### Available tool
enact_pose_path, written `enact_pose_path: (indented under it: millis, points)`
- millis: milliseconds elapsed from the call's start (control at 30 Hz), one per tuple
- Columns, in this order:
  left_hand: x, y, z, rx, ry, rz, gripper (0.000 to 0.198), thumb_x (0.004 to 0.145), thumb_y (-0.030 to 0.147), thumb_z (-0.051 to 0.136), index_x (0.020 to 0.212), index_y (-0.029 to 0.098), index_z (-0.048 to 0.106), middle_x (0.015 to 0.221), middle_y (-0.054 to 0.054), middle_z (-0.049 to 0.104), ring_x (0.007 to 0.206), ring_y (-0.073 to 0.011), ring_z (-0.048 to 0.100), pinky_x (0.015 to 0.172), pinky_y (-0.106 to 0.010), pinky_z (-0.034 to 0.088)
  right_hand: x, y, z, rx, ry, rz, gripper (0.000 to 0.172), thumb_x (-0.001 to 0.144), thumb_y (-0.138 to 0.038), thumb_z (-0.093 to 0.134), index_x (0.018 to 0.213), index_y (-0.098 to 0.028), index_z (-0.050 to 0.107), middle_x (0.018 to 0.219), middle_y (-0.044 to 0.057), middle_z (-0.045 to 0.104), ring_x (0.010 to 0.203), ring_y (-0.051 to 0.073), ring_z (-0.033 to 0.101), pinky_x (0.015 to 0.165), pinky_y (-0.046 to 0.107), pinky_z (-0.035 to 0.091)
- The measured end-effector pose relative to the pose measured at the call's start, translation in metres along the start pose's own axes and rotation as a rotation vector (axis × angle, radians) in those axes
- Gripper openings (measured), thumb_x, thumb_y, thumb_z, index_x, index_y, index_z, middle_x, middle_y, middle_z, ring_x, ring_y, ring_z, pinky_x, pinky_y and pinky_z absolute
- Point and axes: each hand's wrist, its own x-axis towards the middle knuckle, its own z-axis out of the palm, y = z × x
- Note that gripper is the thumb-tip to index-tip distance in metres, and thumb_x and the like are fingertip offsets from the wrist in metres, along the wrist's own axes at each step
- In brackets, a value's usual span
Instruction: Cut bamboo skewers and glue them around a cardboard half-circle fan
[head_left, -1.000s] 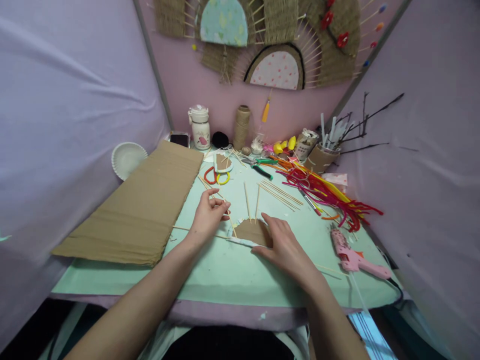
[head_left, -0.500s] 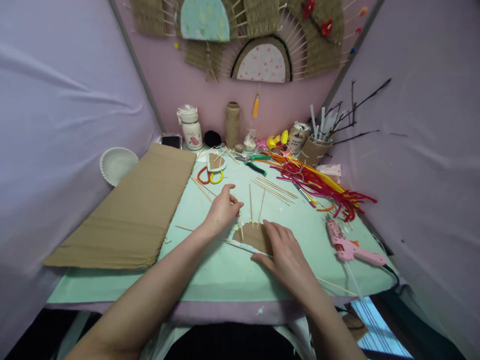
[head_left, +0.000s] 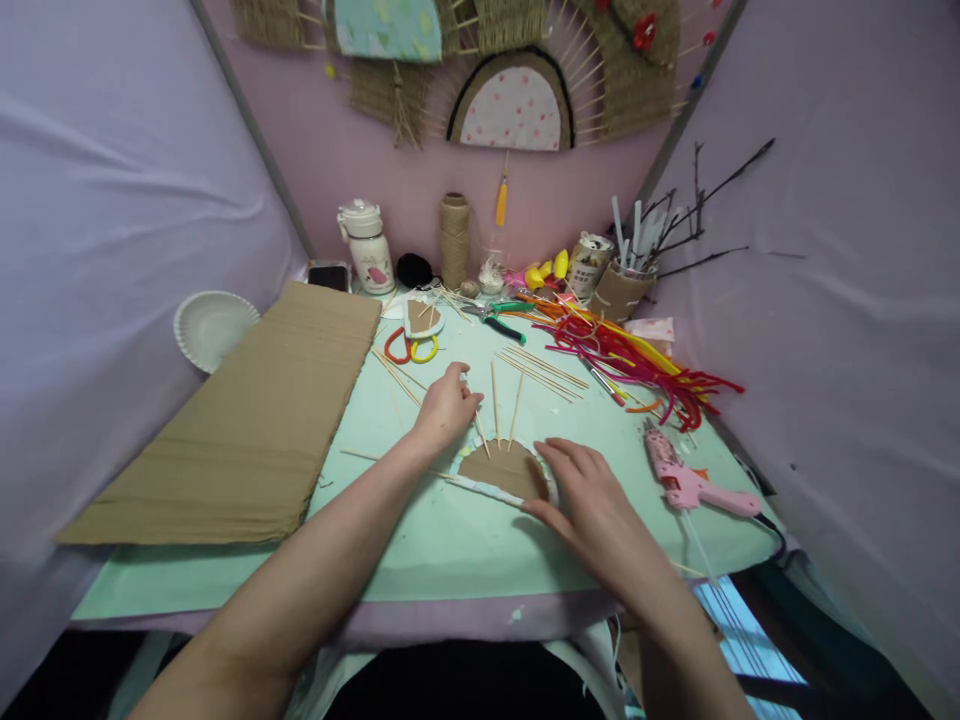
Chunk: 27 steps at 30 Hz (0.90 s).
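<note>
A cardboard half-disc (head_left: 502, 472) with a pale patterned rim lies on the table in front of me. Two thin wooden sticks (head_left: 495, 400) jut out from its curved edge, away from me. Between the fingertips of my left hand (head_left: 448, 408) is another stick (head_left: 482, 437), slanted, its near end over the cardboard beside those two. My right hand (head_left: 589, 490) rests at the half-disc's right end, thumb by the straight edge and fingers on the curved rim, steadying it. A longer stick (head_left: 360, 456) pokes out to the left beneath my left forearm.
A big cardboard sheet (head_left: 247, 420) covers the left side. Loose sticks (head_left: 544, 374), pliers (head_left: 502, 325) and scissors (head_left: 424, 348) lie beyond my hands. At right are colourful pipe cleaners (head_left: 637, 365) and a pink glue gun (head_left: 682, 480). Twine (head_left: 454, 240) and a bottle (head_left: 367, 250) stand behind.
My left hand has tilted its stick and brought the near end closer to the curved edge. My right hand has shifted slightly, baring more of the half-disc's right end. The view has moved a little.
</note>
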Motion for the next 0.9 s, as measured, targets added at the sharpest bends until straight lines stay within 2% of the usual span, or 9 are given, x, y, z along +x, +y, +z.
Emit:
enact_pose_path:
  millis: [100,200,400,500,667,900]
  points:
    - [0.002,-0.003,0.000,0.012,0.004,-0.013,0.048,0.081,0.017,0.059,0.128,0.017,0.046,0.062,0.004,0.061,0.071,-0.0170,0.061,0.067,-0.028,0.040,-0.010,0.030,-0.022,-0.091,0.096,0.059,0.049,0.091,-0.049,0.052,0.130,-0.019,0.052,0.126,0.015,0.060,0.119,0.032,0.054,0.100,0.049,0.045]
    - [0.003,-0.004,0.000,0.002,0.025,-0.018,0.058,0.081,0.017,0.060,0.135,0.015,0.038,0.063,0.004,0.062,0.073,-0.0175,0.062,0.068,-0.028,0.041,-0.025,0.070,-0.042,-0.203,0.163,0.208,0.052,0.091,-0.055,0.045,0.126,-0.017,0.056,0.122,0.016,0.063,0.114,0.033,0.058,0.096,0.049,0.046]
    - [0.003,-0.005,0.003,0.002,0.011,-0.024,0.054,0.082,0.016,0.058,0.133,0.016,0.041,0.063,0.004,0.062,0.069,-0.0169,0.064,0.067,-0.027,0.042,-0.058,0.132,-0.061,-0.292,0.081,0.331,0.063,0.085,-0.065,0.043,0.114,-0.013,0.064,0.109,0.020,0.069,0.099,0.036,0.064,0.083,0.048,0.050]
    - [0.004,-0.004,0.004,0.006,0.003,-0.027,0.050,0.082,0.017,0.058,0.130,0.017,0.043,0.060,0.005,0.061,0.067,-0.0165,0.064,0.067,-0.027,0.042,-0.069,0.152,-0.063,-0.296,0.075,0.347,0.065,0.082,-0.066,0.042,0.111,-0.011,0.065,0.106,0.021,0.069,0.099,0.037,0.064,0.083,0.049,0.050]
    - [0.005,-0.006,0.005,0.018,0.007,-0.027,0.051,0.082,0.018,0.059,0.130,0.018,0.043,0.060,0.006,0.061,0.068,-0.0168,0.065,0.065,-0.026,0.042,-0.082,0.178,-0.063,-0.250,0.001,0.340,0.054,0.075,-0.054,0.052,0.109,-0.014,0.066,0.113,0.020,0.068,0.106,0.039,0.062,0.089,0.053,0.049]
    - [0.004,-0.005,0.005,0.042,0.015,-0.022,0.049,0.081,0.019,0.058,0.128,0.018,0.044,0.059,0.005,0.062,0.069,-0.0178,0.064,0.065,-0.026,0.041,-0.077,0.188,-0.063,-0.138,-0.121,0.379,0.050,0.070,-0.043,0.055,0.110,-0.016,0.067,0.114,0.018,0.068,0.106,0.038,0.064,0.091,0.052,0.049]
